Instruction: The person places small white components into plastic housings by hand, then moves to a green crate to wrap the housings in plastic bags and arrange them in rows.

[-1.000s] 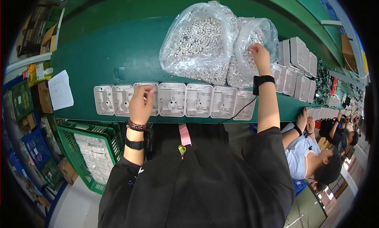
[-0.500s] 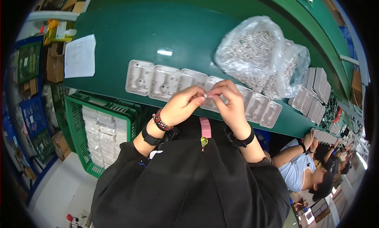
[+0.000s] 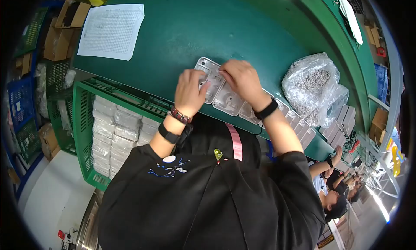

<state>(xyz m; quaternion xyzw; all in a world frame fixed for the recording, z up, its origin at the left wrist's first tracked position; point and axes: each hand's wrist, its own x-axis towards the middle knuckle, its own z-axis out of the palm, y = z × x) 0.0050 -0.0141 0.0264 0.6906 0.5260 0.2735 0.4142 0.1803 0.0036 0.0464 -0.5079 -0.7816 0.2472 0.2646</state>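
white paper [image 3: 112, 31], green crate [image 3: 81, 129], cardboard box [image 3: 56, 41]

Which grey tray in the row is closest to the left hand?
The light-grey, rounded-rectangular, hard-looking tray at the row's left end: the left hand is over its edge, while the other trays lie farther right.

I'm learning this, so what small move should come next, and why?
Probably steady the leftmost grey tray with the left hand: that hand is over it, while the right hand is at the tray's right edge. Whether either holds anything, I can't tell.
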